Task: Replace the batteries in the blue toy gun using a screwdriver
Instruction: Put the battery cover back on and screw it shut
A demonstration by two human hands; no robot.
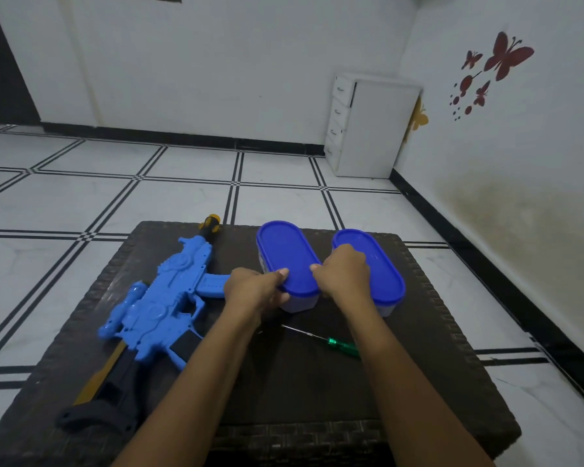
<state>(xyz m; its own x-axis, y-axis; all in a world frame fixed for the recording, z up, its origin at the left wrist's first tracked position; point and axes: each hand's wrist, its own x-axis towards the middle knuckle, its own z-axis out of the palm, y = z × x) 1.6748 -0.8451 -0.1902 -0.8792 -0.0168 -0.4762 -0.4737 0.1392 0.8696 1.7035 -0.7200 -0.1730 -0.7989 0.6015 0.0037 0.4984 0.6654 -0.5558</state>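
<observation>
Floor (pixel 81 203): white tiles with black line borders. A white drawer cabinet (pixel 375 126) stands in the far corner, and there are red butterfly stickers (pixel 506 55) on the right wall.

Surface (pixel 317 382): dark woven top, carries everything below.

Blue toy gun (pixel 159 308): lies flat on the left half of the surface, yellow-black muzzle pointing away, black stock toward the person. It sits left of the left hand, and its magazine sticks out right up to the back of that hand. Neither hand holds it.

Two oval boxes with blue lids stand side by side at centre-right: left box (pixel 289 251) and right box (pixel 381 281), close but apart.

Left hand (pixel 253 289): clamped on the near end of the left box, thumb on the lid rim, fingers curled round the side.

Right hand (pixel 344 271): fingers curled, thumb on the opposite rim of the same lid. The hand sits in the gap between the boxes and overlaps the right box's lid.

Screwdriver (pixel 327 340): green handle, thin shaft, flat on the surface nearer the person than both hands, between the forearms. The handle end runs under the right forearm. Untouched.
</observation>
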